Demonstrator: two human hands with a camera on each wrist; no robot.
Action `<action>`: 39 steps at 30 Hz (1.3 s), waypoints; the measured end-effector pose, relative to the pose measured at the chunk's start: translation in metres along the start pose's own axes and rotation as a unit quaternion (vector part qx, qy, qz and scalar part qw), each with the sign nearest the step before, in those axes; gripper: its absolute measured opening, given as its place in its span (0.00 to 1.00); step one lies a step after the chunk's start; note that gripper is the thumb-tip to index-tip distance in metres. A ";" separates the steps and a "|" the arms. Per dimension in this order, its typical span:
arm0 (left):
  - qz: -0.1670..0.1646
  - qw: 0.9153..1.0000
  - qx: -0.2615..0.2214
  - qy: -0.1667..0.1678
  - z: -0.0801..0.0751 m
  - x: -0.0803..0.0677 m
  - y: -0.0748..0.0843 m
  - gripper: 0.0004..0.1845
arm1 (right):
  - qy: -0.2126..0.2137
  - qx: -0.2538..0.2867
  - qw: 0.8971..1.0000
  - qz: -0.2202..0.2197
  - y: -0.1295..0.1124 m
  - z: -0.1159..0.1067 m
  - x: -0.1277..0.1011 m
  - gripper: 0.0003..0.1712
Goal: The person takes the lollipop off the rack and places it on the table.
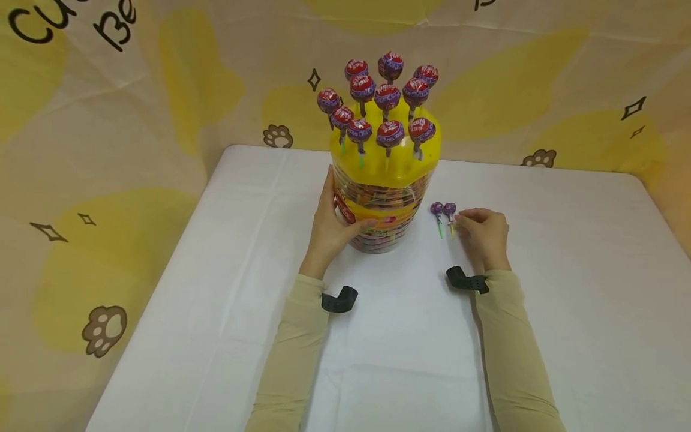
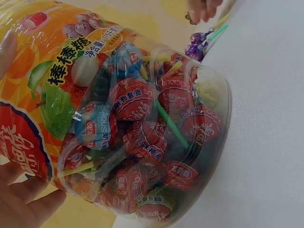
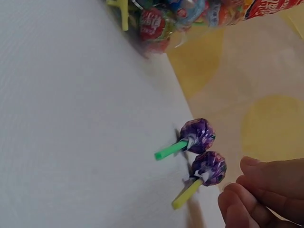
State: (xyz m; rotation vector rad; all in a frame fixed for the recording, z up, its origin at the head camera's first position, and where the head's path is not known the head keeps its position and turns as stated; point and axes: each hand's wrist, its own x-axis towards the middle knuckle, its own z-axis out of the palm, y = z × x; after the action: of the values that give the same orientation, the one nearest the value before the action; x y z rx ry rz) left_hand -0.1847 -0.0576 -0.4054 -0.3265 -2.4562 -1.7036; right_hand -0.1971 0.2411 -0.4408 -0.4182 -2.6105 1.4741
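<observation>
A large clear candy jar [image 1: 385,207] with a yellow lid [image 1: 396,168] stands near the back of the table. Several red and purple wrapped lollipops [image 1: 387,96] stick up from that lid. My left hand [image 1: 332,231] holds the jar by its left side, thumb across the front label. Through the wall of the jar, wrapped lollipops [image 2: 135,99] show inside. Two purple lollipops lie side by side on the table, one with a green stick [image 3: 171,149], one with a yellow stick [image 3: 186,194]. Beside the yellow-stick one is my right hand [image 1: 483,234], fingertips bent close to it, nothing between them.
A white cloth covers the table [image 1: 394,342], whose back edge runs just behind the jar. Behind it hangs a yellow patterned backdrop [image 1: 513,84]. Each wrist wears a black mount [image 1: 340,299].
</observation>
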 end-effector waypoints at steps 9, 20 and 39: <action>-0.002 1.000 -0.001 0.002 -0.001 0.000 0.000 0.58 | 0.043 0.278 0.958 -0.058 -0.032 0.000 -0.008 0.10; -0.002 1.000 0.000 0.001 0.000 -0.001 -0.002 0.57 | 0.048 0.388 0.900 -0.193 -0.093 -0.006 -0.044 0.08; -0.016 1.000 -0.007 0.002 0.000 0.001 -0.002 0.58 | 0.052 0.320 0.884 -0.336 -0.165 0.012 -0.074 0.09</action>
State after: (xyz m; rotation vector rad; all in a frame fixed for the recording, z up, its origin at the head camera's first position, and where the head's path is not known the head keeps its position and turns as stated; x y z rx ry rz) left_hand -0.1858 -0.0583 -0.4072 -0.2857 -2.4600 -1.7333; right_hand -0.1594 0.1288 -0.3042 0.4256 -1.7220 1.8000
